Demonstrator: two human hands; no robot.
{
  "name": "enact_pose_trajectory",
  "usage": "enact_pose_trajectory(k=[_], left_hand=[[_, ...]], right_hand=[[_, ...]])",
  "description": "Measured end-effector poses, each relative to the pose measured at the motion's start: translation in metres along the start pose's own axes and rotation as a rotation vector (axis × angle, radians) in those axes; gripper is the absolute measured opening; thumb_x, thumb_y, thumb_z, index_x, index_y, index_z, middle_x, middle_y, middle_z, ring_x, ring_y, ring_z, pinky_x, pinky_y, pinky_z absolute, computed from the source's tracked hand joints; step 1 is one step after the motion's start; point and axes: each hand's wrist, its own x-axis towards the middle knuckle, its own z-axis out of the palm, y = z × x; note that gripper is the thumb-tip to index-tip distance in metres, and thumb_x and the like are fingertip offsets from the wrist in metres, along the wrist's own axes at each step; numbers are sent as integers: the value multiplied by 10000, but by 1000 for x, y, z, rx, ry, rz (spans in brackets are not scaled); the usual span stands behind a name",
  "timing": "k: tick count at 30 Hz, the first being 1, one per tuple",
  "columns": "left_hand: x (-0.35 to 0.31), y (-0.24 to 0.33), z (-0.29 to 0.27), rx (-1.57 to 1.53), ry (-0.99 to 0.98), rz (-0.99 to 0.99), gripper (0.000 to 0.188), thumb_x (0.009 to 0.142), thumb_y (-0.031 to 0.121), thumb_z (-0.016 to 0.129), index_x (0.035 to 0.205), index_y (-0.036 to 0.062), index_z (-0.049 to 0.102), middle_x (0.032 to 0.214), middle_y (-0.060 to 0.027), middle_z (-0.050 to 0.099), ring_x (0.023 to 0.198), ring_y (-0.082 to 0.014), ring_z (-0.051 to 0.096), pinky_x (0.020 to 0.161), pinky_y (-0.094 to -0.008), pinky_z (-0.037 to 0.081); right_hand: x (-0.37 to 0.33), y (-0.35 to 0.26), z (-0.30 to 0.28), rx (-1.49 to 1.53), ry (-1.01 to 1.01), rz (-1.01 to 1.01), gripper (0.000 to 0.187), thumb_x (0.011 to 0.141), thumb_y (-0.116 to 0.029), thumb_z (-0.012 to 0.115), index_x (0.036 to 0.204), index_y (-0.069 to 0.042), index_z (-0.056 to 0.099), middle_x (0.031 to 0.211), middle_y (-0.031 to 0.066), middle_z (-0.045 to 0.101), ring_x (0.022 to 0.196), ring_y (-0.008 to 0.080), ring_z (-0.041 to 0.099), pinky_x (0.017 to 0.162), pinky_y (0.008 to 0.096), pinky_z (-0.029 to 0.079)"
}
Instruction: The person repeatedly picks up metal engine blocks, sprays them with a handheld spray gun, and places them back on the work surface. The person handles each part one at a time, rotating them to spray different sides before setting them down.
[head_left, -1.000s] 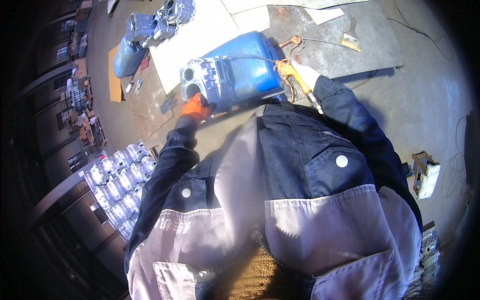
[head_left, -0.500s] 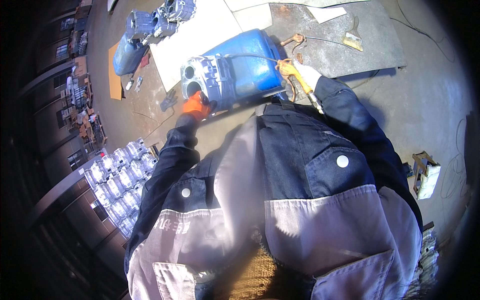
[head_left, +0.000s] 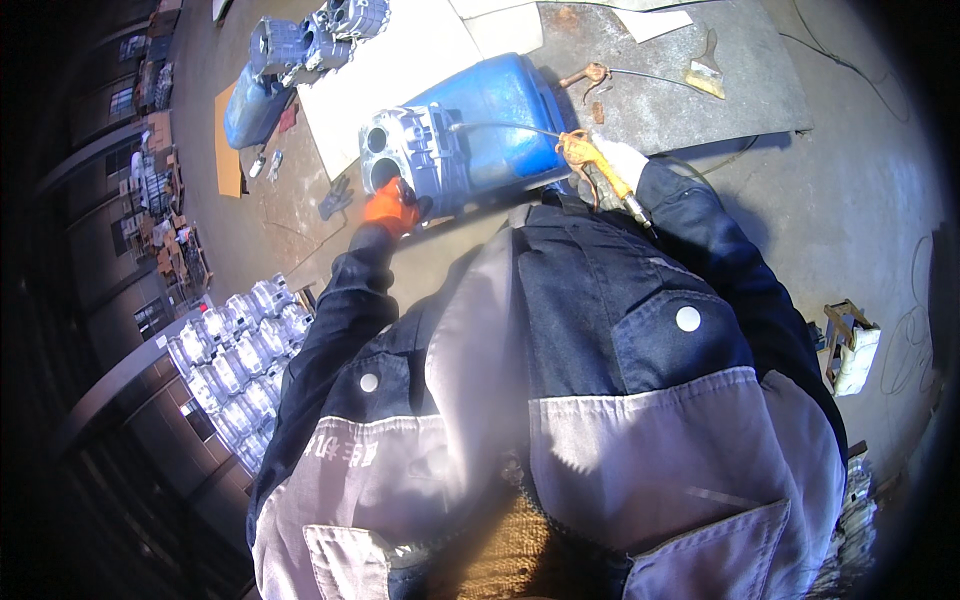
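A silvery cast metal housing with two round bores lies on its side against a blue plastic drum. My left hand, in an orange glove with dark fingertips, is closed on its near left edge, by the lower bore. In a pale glove, my right hand wraps round an orange air blow gun. The gun's long thin nozzle reaches left over the drum, with its tip close to the housing's ribbed side. Part of my right hand's fingers is hidden behind the gun.
On the grey bench sheet lie a second blow gun and a brush. More castings stand at the back left beside another blue drum. A dark glove lies left. Stacked castings stand at lower left.
The blow gun and my right hand have shifted slightly down and to the right, and the nozzle sits a little lower over the drum. My left hand stays on the housing.
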Motion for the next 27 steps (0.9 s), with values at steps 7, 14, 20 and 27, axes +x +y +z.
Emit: enact_pose_trajectory(k=[7,14,20,27], left_hand=[[-4,9,-9,6,-2,-17,456,728,426,749,945,66,571,946,-176,652,919,-387,617,790,-444,488],[-6,15,-15,-30,-29,-3,486,736,424,740,1020,63,581,993,-184,652,958,-390,615,809,-443,489],[-4,13,-13,29,-28,-14,490,744,408,737,1058,68,576,1002,-180,657,964,-386,619,810,-441,491],[-11,21,-20,-46,-4,32,463,761,396,730,1055,73,576,990,-170,667,956,-375,628,802,-436,494]], right_hand=[[9,-7,-7,117,-101,-42,354,1032,-262,358,1273,-35,484,1093,93,612,875,193,635,758,283,533],[-11,2,7,33,-22,38,385,1011,-346,392,1221,-52,526,895,77,645,689,198,626,596,352,538],[-13,-7,0,46,-76,-62,394,1024,-303,370,1267,-19,494,1054,111,620,885,200,642,748,340,558],[-14,-5,-39,-14,-348,139,413,1032,-290,349,1313,-3,446,1140,131,602,953,211,645,825,342,558]])
